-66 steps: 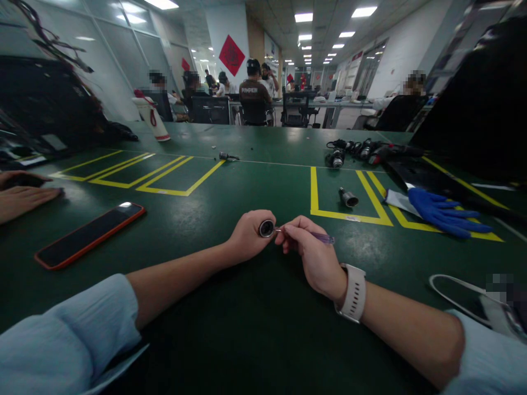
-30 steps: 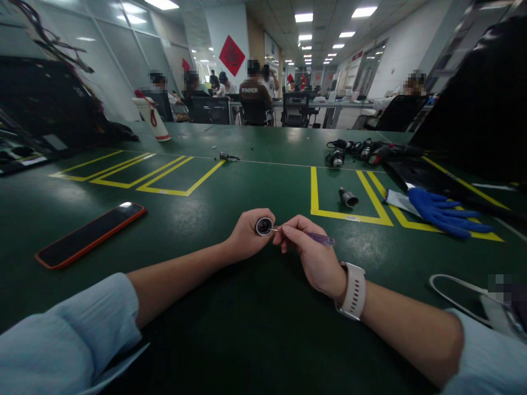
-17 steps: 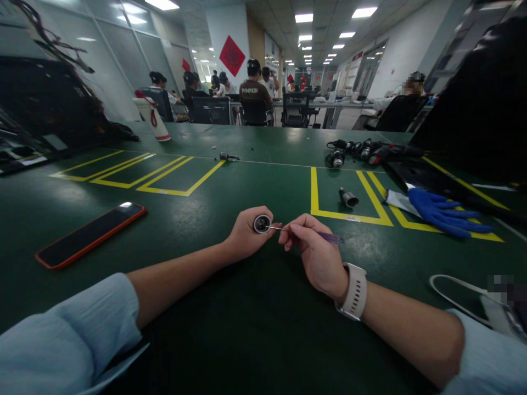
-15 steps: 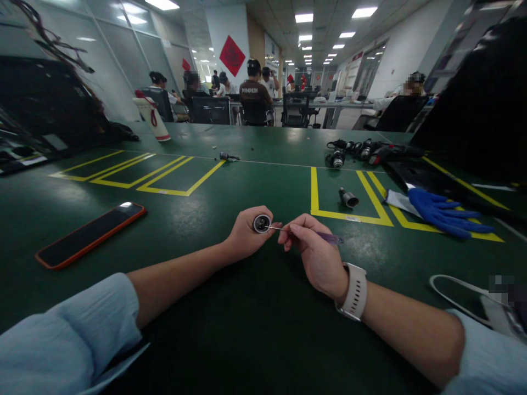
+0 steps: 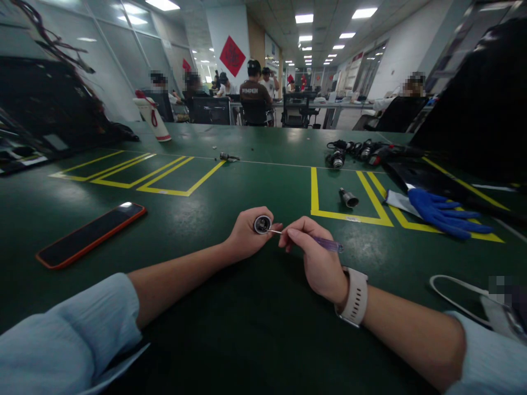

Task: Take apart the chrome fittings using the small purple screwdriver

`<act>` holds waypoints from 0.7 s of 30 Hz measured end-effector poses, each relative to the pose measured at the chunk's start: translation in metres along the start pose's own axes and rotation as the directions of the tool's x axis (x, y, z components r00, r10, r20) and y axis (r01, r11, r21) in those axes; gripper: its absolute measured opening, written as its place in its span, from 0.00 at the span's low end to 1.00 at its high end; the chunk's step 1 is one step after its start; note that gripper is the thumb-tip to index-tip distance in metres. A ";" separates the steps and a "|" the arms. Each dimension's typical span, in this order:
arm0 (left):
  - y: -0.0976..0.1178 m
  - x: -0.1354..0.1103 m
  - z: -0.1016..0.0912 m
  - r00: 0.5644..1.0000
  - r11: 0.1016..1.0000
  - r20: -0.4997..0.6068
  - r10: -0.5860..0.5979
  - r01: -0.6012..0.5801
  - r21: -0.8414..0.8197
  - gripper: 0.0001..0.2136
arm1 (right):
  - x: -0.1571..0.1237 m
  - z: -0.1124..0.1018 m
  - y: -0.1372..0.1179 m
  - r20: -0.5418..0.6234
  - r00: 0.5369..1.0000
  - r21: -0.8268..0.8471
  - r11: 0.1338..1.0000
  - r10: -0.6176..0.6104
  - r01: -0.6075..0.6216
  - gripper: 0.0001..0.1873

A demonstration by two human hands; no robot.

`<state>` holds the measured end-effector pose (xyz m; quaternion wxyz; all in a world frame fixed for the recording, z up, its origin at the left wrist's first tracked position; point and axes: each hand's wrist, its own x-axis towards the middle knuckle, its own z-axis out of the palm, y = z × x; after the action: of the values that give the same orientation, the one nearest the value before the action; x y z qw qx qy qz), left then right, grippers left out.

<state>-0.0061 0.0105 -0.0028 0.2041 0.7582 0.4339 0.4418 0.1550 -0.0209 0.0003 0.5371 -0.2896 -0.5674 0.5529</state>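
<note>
My left hand (image 5: 248,234) is wrapped round a cylindrical metal connector (image 5: 262,224), whose round open end faces me and shows dark parts inside. In my right hand (image 5: 316,255) is a slim screwdriver with a translucent purple handle (image 5: 329,244). Its thin shaft (image 5: 275,231) points left, and the tip is at the connector's opening; how deep it reaches I cannot tell. Beyond my right hand, a grey metal connector shell (image 5: 349,198) lies inside a yellow taped box.
On the green table (image 5: 263,181), an orange-edged phone (image 5: 91,235) lies left. Blue gloves (image 5: 447,213) and a pile of cabled connectors (image 5: 358,151) are at right. A small connector (image 5: 229,157) and a white bottle (image 5: 153,117) stand farther back; people (image 5: 254,93) sit beyond.
My right hand has shifted slightly down, and the screwdriver's tip has drawn back from the middle of the connector toward its right rim. My left hand stays nearly still.
</note>
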 end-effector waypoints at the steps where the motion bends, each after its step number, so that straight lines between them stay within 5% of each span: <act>1: 0.000 0.000 0.000 1.000 1.000 0.000 -0.003 0.003 0.005 0.10 | 0.000 0.000 0.000 -0.004 1.000 0.003 1.000 -0.006 0.006 0.08; 21: 0.001 0.001 -0.001 1.000 0.999 0.005 0.010 -0.010 0.045 0.09 | -0.004 0.003 -0.007 -0.021 0.996 -0.187 0.979 -0.085 0.079 0.08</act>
<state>-0.0057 0.0108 -0.0012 0.1860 0.7659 0.4394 0.4310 0.1549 -0.0272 0.0059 0.5382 -0.3228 -0.6201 0.4707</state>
